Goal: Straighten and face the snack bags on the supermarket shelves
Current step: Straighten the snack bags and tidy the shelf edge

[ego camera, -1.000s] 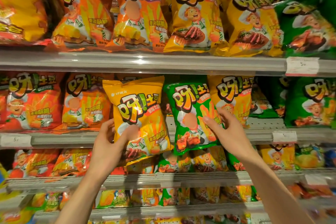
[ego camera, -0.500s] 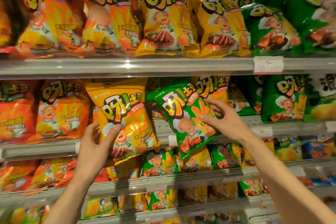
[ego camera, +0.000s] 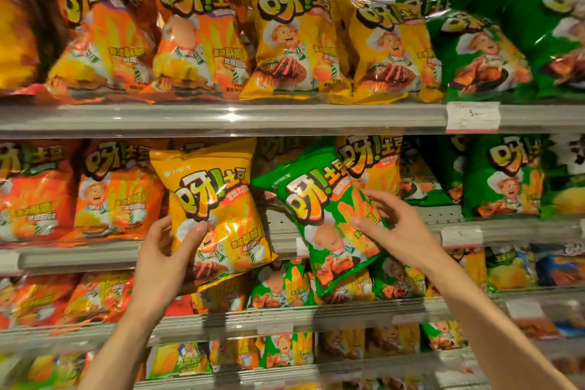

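Left hand: we see our left hand (ego camera: pixel 164 255) gripping the glossy yellow snack bag with a cartoon chef (ego camera: pixel 212 209) at its lower left edge; the thumb lies across the front of the pack and the fingers go behind it
Yellow bag: it is held in front of the middle shelf, clear of the row, nearly upright with its top leaning a little left; its printed face is toward us
Right hand: our right hand (ego camera: pixel 400 236) grips the shiny green snack bag with the same chef print (ego camera: pixel 329 222) at its right side; thumb on the front, fingers curled over the upper right edge
Green bag: it is tilted, top leaning left, and hangs in front of the shelf edge; its top corner sits just beside the yellow bag, and we cannot tell whether the two touch; its lower end overlaps the packs on the shelf below
Middle shelf: the grey metal shelf with a perforated back (ego camera: pixel 278 231) shows a bare gap between the two held bags; to the left stand orange and red bags facing out (ego camera: pixel 117 196); to the right a yellow bag (ego camera: pixel 373 168) leans behind the green one, then dark green bags (ego camera: pixel 506 180)
Upper shelf: a row of orange, yellow and green bags (ego camera: pixel 285 44) stands facing forward, some leaning; a white price tag (ego camera: pixel 472 117) hangs on the rail at the right
Lower shelves: smaller mixed packs, blurred
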Demonstrator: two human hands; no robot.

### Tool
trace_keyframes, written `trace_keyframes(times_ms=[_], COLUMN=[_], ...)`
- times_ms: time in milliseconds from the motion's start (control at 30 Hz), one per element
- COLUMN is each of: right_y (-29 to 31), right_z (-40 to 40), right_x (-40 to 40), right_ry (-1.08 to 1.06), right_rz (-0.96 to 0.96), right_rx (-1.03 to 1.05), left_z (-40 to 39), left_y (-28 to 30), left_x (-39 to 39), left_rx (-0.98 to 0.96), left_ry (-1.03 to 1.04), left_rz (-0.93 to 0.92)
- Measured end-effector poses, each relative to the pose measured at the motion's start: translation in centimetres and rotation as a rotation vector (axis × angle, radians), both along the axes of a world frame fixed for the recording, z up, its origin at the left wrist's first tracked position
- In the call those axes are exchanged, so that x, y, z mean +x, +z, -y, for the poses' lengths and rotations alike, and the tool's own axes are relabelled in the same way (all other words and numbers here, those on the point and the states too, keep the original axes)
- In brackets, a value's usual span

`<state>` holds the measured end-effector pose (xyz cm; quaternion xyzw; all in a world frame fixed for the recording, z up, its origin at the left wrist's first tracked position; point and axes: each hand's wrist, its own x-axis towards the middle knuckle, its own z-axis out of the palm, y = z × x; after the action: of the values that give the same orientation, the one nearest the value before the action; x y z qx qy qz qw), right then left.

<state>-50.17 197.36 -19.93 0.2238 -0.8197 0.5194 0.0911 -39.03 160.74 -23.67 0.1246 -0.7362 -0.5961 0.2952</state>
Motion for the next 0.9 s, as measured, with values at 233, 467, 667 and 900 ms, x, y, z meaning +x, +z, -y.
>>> trace_keyframes(times_ms=[233, 467, 667, 900], right_y=[0.1, -2.3, -4.3, -4.6], right_z=[-0.9, -2.1, -2.4, -2.2], right_x=[0.8, 2.8, 4.1, 4.5], right_ry=[-0.08, -0.217, -0.298, -0.349], right_rz=[-0.062, -0.065, -0.016, -0.023], right_rx=[-0.035, -0.176, -0.245, -0.196], left_z=[-1.4, -4.8, -6.8, -7.0], left_y=[0.6, 1.7, 3.7, 3.7], left_x=[-0.5, -3.5, -7.2, -11.0], left_rx=[-0.033, -0.093, -0.223, -0.295], left_ry=[-0.01, -0.09, -0.125, -0.102], left_rz=[-0.025, -0.026, -0.014, -0.015])
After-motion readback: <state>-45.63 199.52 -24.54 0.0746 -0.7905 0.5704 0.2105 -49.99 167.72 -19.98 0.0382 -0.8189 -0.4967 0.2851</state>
